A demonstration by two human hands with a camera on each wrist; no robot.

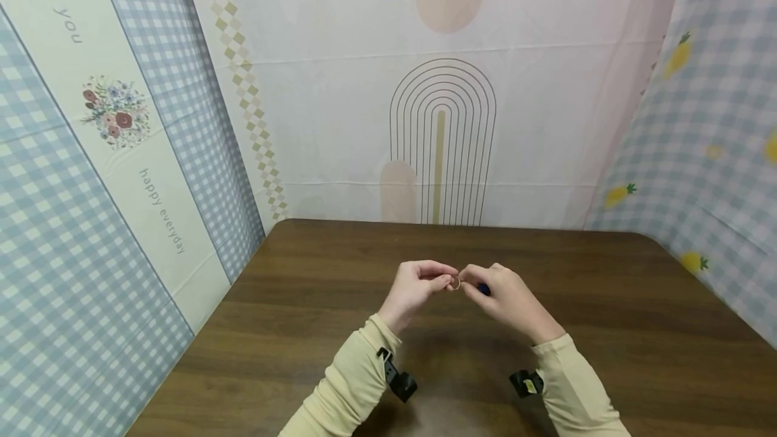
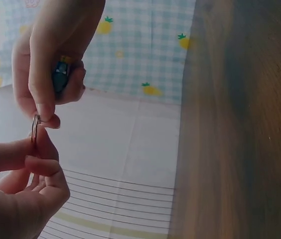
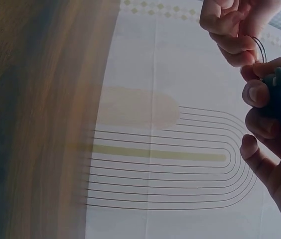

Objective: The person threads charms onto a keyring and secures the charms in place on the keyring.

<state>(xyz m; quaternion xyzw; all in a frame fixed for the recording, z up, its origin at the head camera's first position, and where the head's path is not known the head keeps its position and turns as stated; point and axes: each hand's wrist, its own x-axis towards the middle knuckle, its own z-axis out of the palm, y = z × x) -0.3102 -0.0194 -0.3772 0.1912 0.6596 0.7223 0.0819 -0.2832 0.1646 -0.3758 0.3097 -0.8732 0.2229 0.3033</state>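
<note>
Both hands meet in the air over the table, fingertips close together. My left hand (image 1: 415,288) pinches a thin metal split ring (image 2: 34,130) between thumb and fingers. My right hand (image 1: 506,295) curls round a small dark blue charm (image 3: 278,94) with orange-yellow parts, mostly hidden in the palm. Its thumb and forefinger tips sit right at the ring's other side, as the left wrist view shows. In the right wrist view the ring arches between the two hands, just above the charm.
A brown wooden table (image 1: 291,309) with rounded far corners lies below the hands. A pale printed cloth (image 1: 328,120) hangs behind it, with blue checked cloths (image 1: 164,39) at the left and right. Black camera straps (image 1: 397,380) sit on both sleeves.
</note>
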